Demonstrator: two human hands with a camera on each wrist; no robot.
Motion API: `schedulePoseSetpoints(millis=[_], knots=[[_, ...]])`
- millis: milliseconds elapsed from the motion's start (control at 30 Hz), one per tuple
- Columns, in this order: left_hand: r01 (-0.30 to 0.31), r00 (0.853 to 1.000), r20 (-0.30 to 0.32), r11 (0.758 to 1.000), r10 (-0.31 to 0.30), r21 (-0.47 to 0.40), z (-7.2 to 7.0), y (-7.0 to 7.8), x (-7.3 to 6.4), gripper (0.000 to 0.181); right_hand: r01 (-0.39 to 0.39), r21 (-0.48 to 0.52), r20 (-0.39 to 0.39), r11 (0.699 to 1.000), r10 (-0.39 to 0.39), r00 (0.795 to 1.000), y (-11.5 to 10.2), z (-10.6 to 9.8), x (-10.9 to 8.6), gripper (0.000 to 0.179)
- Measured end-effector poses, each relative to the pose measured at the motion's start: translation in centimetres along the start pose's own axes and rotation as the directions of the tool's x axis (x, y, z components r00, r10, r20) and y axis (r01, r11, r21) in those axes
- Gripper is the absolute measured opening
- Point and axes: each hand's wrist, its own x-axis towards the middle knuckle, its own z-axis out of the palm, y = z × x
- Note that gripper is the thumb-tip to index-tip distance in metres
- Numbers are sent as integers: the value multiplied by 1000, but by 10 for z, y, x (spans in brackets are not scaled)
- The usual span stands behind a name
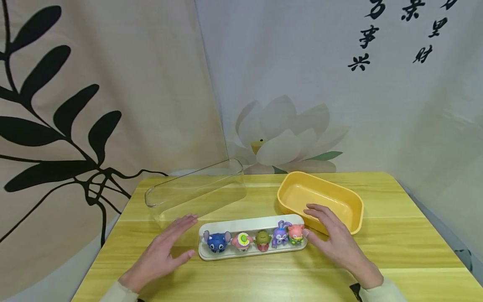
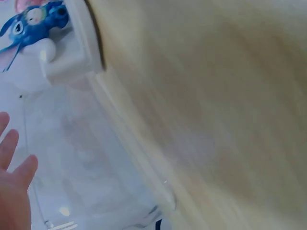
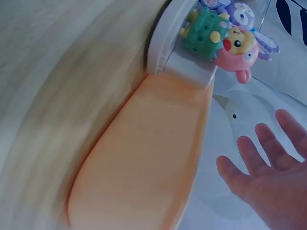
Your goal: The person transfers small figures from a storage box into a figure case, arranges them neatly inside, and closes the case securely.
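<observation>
A long white tray (image 1: 211,254) lies on the table with a row of several small figurines in it. At its left end is a blue big-eared figurine (image 1: 217,242), followed by a pink one (image 1: 242,241) with a green-and-white swirl and an olive-green one (image 1: 263,240). A purple long-eared figurine (image 1: 280,234) and a pink-and-green one (image 1: 296,234) stand at the right end. My left hand (image 1: 162,253) hovers left of the tray, fingers extended, holding nothing. My right hand (image 1: 337,239), fingers spread and holding nothing, is by the tray's right end, overlapping the yellow box's near edge.
A yellow rectangular box (image 1: 320,193) stands behind the tray on the right. A clear transparent box (image 1: 196,191) stands at the back left. The wooden table (image 1: 241,281) meets a printed curtain (image 1: 162,84) at its far edge.
</observation>
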Motion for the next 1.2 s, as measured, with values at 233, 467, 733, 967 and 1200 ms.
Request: schedulePoseSetpoints(millis=[233,467,733,967,1200], knots=[[-43,960,-276,999,47,20,-6,-1,7,69,26,26,-5,999,-26,1000,-10,-1,9,49],[-117,829,-553,993,83,-27,-7,-11,23,80,56,69,-9,996,-55,998,-23,0,21,48],[158,791,-557,964,-253,-214,-12,-23,25,88,77,95,14,993,-78,997,-41,-2,42,48],[473,722,-385,816,-575,-331,-15,-33,33,110,85,104,57,991,-91,994,-53,-2,62,51],[575,697,-130,658,-705,-486,-15,-56,34,126,49,87,131,995,-60,990,-54,0,83,59]])
